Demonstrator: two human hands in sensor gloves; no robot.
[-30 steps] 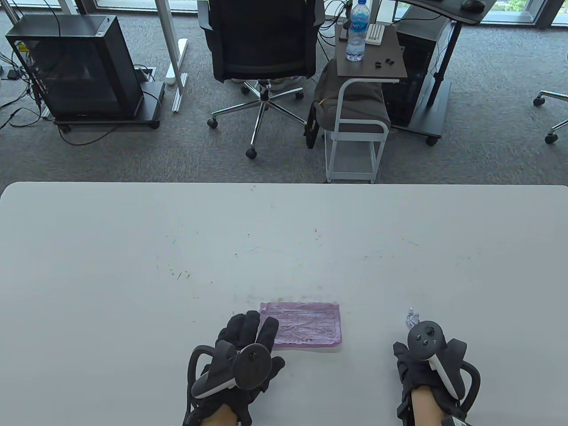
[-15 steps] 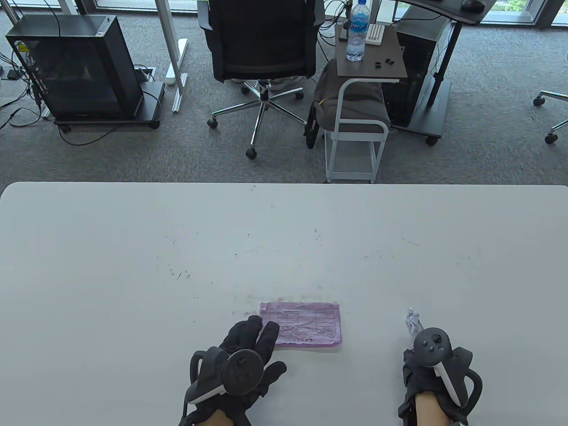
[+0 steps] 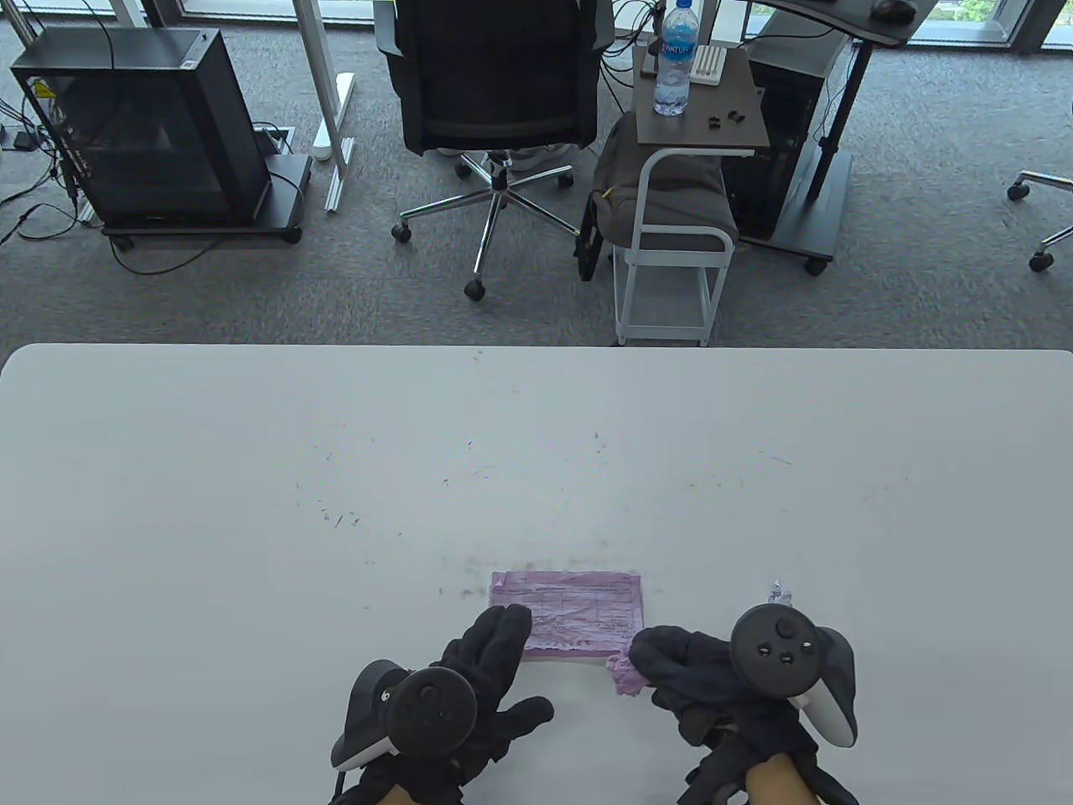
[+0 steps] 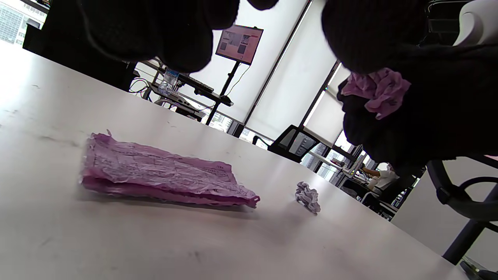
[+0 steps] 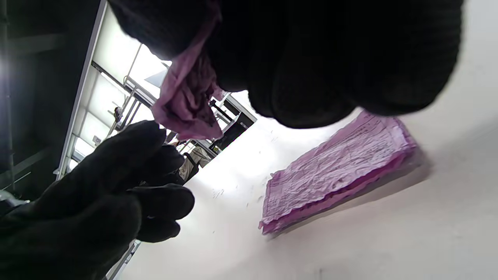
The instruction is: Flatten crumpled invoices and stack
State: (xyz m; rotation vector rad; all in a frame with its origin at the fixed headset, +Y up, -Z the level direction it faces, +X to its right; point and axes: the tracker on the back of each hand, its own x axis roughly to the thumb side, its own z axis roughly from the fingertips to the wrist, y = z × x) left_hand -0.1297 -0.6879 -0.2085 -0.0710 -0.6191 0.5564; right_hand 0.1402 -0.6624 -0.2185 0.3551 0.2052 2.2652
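Observation:
A stack of flattened pink invoices [image 3: 578, 616] lies near the table's front edge; it also shows in the left wrist view [image 4: 163, 175] and the right wrist view [image 5: 338, 175]. My right hand [image 3: 671, 662] holds a crumpled pink invoice [image 3: 624, 673] just off the stack's front right corner; the ball shows in the left wrist view [image 4: 375, 91] and the right wrist view [image 5: 186, 101]. My left hand [image 3: 495, 650] is open and empty, its fingertips over the stack's front left corner. A white crumpled invoice [image 3: 780, 594] lies to the right, also in the left wrist view [image 4: 307, 196].
The white table [image 3: 251, 503] stretches wide behind and to both sides of the stack. Beyond its far edge are an office chair [image 3: 495, 92], a small side cart [image 3: 687, 168] with a water bottle [image 3: 675, 59], and a computer case [image 3: 142, 126].
My right hand has moved left from beside the white crumpled ball and now holds a pink crumpled invoice by the stack. My left hand has slid slightly back and right.

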